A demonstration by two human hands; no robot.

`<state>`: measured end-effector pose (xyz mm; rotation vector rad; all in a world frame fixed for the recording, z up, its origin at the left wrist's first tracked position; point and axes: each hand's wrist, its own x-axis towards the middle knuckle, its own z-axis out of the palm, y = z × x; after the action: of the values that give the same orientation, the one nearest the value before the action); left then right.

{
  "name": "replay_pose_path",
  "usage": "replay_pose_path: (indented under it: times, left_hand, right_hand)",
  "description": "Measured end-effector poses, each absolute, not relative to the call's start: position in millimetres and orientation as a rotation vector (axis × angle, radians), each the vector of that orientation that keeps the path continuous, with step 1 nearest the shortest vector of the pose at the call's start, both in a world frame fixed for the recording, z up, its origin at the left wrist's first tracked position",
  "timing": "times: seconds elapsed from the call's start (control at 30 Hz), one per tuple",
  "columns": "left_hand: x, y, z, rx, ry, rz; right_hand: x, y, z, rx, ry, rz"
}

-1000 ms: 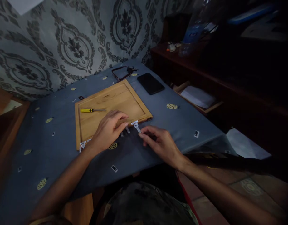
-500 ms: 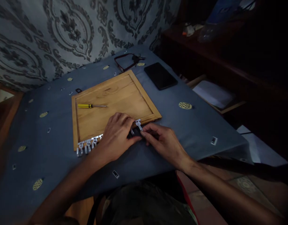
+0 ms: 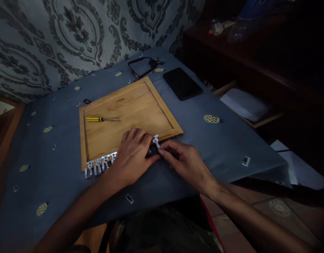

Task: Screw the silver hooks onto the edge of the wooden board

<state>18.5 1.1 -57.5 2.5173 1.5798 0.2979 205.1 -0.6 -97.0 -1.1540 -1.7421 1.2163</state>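
Honey-brown wood is shown in a flat, square-cornered panel with a raised border [image 3: 130, 109], laid on a blue-grey tablecloth printed with yellow pineapples [image 3: 64, 186]. Along the panel's near edge, at its left end, several silver metal hooks [image 3: 106, 161] are lined up side by side, their curved ends hung out past the wood. Farther right on the same edge, a single silver metal hook with a T-shaped top [image 3: 156, 141] is set, and its lower end is pinched between the thumb and forefinger of the right hand [image 3: 185, 163]. By the left hand [image 3: 134, 154] the middle of that edge is covered, its fingers bent together; whether anything is gripped beneath them cannot be told.

On the panel's left half, a slim screwdriver with a yellow-and-black handle [image 3: 95, 119] is laid, its shaft pointed right. Beyond the far edge, dark-red-framed glasses [image 3: 137, 75] are placed, and to their right a black rectangular phone [image 3: 182, 83] is laid flat, apart from the panel.
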Motion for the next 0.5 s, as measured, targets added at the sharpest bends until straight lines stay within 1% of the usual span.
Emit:
replay_pose_path:
  times: [0.23, 0.5]
  left_hand:
    - [22.2, 1.8, -57.0, 2.472, 1.609, 0.359]
    - [23.4, -0.2, -57.4, 2.438, 1.625, 0.407]
  right_hand:
    - [204.6, -1.8, -92.8, -1.152, -1.819, 1.088]
    - [205.5, -1.8, -94.0, -1.128, -1.833, 1.045]
